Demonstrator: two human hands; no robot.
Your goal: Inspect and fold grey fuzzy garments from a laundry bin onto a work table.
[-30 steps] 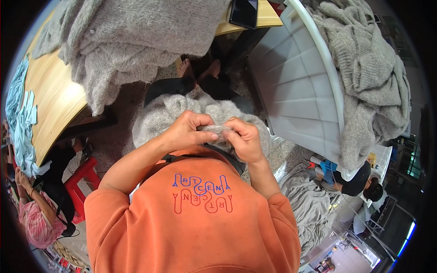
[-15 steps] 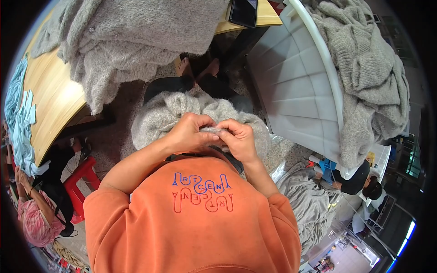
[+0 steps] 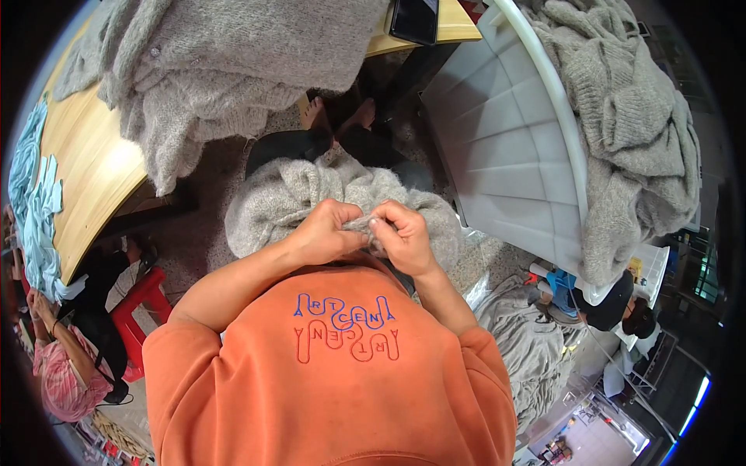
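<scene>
A grey knit garment lies bunched across my lap. My left hand pinches a fold of it between thumb and fingers. Close beside it, my right hand grips the same fold, thumb pressed against the fingertips. A short strip of knit shows between the two hands. Whether a needle or thread is in the fingers is too small to make out.
More grey knitwear hangs over the wooden table ahead, with a black phone at its edge. To the right stands a large pale plastic bin heaped with knit garments. A red stool and people are nearby.
Both hands have shifted slightly over the fold. The right fingers have curled more and drawn a little apart from the left thumb, baring more of the knit between them.
</scene>
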